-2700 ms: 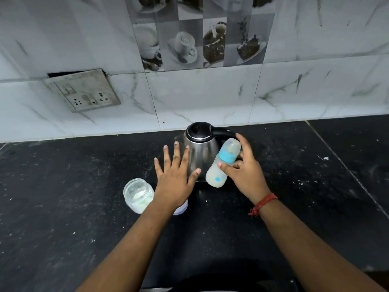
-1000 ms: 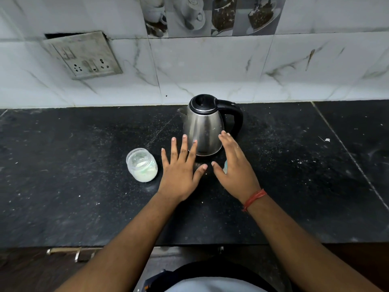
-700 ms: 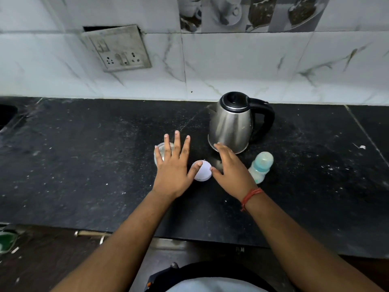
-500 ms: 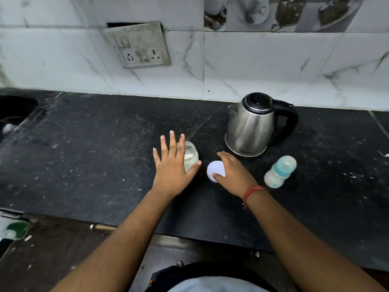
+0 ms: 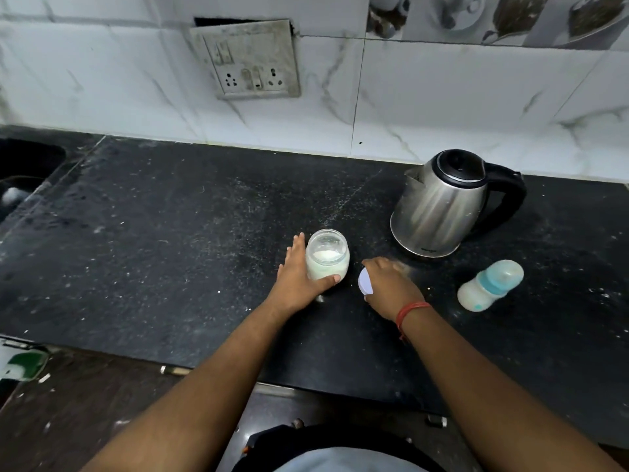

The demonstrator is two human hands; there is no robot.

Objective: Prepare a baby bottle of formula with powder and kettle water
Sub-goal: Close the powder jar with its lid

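The left hand (image 5: 295, 279), flat a moment ago, now grips the open powder jar (image 5: 327, 259). The right hand (image 5: 391, 284) has picked up its white lid (image 5: 365, 281), leaving the filled baby bottle (image 5: 490, 285) lying to its right, so closing up comes next.

A black stone countertop (image 5: 143, 240), speckled with pale dust and specks, fills the middle of the view. Behind it, from 10 to 2 o'clock, rises a wall of white marble-veined tiles (image 5: 442, 107). A grimy switch-and-socket plate (image 5: 245, 58) sits crooked at 12 o'clock. Printed picture tiles (image 5: 493, 15) run along the top at 1 o'clock. A dark floor (image 5: 68, 403) shows at 8 o'clock.
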